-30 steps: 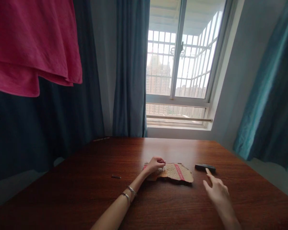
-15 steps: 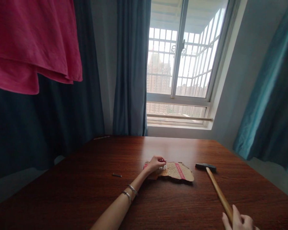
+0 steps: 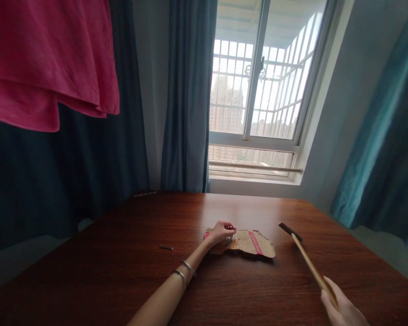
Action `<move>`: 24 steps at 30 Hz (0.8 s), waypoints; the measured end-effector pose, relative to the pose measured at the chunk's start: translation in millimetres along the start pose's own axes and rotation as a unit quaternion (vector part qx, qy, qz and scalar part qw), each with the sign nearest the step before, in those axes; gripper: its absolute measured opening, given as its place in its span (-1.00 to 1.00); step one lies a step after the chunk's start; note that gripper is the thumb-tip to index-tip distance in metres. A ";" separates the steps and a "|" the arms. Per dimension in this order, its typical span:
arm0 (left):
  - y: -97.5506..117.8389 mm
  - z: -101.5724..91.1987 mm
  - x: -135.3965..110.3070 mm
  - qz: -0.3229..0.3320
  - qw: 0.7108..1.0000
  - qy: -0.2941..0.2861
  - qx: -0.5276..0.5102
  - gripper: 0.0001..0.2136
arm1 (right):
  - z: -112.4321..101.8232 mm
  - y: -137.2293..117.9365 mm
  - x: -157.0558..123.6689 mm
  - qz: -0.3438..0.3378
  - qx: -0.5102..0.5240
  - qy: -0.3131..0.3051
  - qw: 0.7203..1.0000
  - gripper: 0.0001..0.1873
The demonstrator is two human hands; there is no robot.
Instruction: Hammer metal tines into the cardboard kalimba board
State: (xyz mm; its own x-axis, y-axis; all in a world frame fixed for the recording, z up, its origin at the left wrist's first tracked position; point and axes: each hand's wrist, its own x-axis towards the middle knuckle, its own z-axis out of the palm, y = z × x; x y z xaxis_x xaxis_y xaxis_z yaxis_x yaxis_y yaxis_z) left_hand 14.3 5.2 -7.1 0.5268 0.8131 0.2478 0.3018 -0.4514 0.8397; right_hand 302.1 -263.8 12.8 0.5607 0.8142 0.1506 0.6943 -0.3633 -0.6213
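My left hand (image 3: 223,232) is closed in a pinch at the left part of a tan cardboard piece (image 3: 263,246) with a pink band and many small dark holes. Whatever sits between those fingertips is too small to make out. Whitish bits show just under the fingers. My right hand (image 3: 342,301) grips the wooden handle of a hammer (image 3: 314,269), near its lower end. The dark hammer head (image 3: 290,231) is tilted, to the right of the cardboard.
A short dark strip (image 3: 166,247) lies on the brown wooden table (image 3: 115,267), left of my forearm. Behind the table are a window (image 3: 255,90) and blue curtains (image 3: 187,99). Pink cloth (image 3: 51,63) hangs at the upper left.
My right hand has closed round the hammer handle, and the hammer head has tipped from lying level to a slant. My left hand stays in place at the cardboard.
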 end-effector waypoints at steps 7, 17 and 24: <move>-2.7 1.6 0.7 -0.008 1.000 0.008 -0.009 -0.78 | -0.5 -56.2 -23.8 0.083 0.391 -0.182 0.898 -0.20; 0.1 0.7 -0.8 0.001 1.000 0.014 0.006 -0.78 | 25.5 -114.9 -42.9 0.085 0.507 -0.270 0.814 -0.12; 2.0 -0.2 -0.7 0.003 1.000 0.009 0.004 -0.79 | 34.8 -119.2 -48.6 0.048 0.485 -0.248 0.837 -0.06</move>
State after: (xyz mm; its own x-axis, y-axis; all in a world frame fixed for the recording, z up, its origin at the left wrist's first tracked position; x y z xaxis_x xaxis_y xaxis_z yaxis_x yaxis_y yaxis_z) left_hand 14.4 3.8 -5.5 0.5149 0.8162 0.2621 0.3040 -0.4597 0.8344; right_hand 176.4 -244.2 52.7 0.1684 0.9779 -0.1241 -0.1717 -0.0949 -0.9806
